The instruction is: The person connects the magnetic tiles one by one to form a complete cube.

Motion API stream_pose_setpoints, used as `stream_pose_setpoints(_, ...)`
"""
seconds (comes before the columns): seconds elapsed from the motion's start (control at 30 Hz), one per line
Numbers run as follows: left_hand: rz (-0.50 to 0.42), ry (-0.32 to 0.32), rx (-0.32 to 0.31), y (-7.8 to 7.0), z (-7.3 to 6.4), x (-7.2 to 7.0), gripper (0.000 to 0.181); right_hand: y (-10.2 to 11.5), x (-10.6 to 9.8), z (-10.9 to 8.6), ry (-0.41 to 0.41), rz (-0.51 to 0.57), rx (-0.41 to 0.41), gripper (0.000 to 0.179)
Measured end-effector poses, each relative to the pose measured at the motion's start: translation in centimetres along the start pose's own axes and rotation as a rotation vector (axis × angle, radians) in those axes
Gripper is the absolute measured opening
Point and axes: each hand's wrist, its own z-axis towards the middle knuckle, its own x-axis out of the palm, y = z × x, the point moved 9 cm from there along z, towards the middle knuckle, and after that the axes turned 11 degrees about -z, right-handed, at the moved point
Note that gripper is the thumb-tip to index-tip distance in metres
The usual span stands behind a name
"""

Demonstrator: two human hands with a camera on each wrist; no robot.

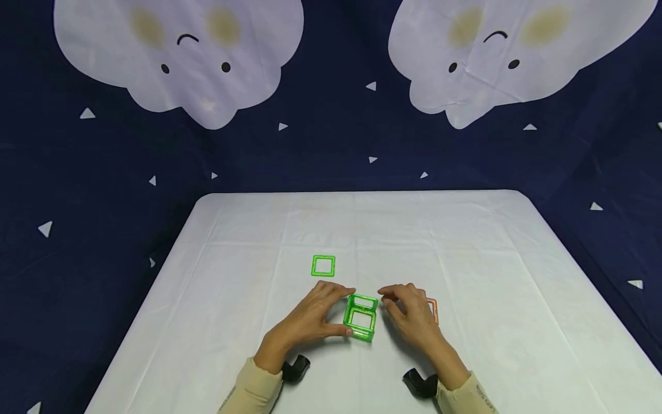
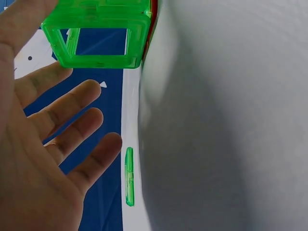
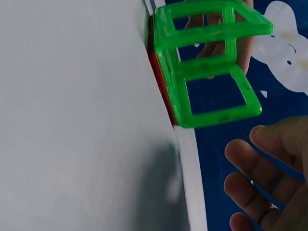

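A small open box of green magnetic tiles (image 1: 365, 334) stands on the table, with green frame walls and a red layer (image 3: 161, 79) under its base. My left hand (image 1: 312, 316) holds it from the left, thumb at the near wall and index finger at the far one. The other left fingers are spread off it in the left wrist view. To the right of the box, my right hand (image 1: 411, 316) hovers apart from it, fingers loosely bent. Nothing sits between the right thumb and fingers. Behind that hand, an orange tile (image 1: 435, 311) is partly hidden.
A loose green square tile (image 1: 323, 274) lies flat beyond the left hand. White cloth covers the table (image 1: 248, 247), and a dark blue cloth with clouds (image 1: 331, 144) hangs behind it. Black wrist mounts (image 1: 296, 369) sit under both wrists.
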Motion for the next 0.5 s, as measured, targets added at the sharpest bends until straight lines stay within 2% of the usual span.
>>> stream_pose_setpoints(0.23,0.030,-0.042,0.006,-0.3,-0.2,-0.5,0.075,-0.4,-0.2,2.0,0.048,0.021,0.029,0.016)
stream_pose_setpoints(0.5,0.021,-0.046,-0.031,-0.1,-0.7,-0.6,0.075,-0.3,0.5,5.0,0.129,0.048,0.029,0.015)
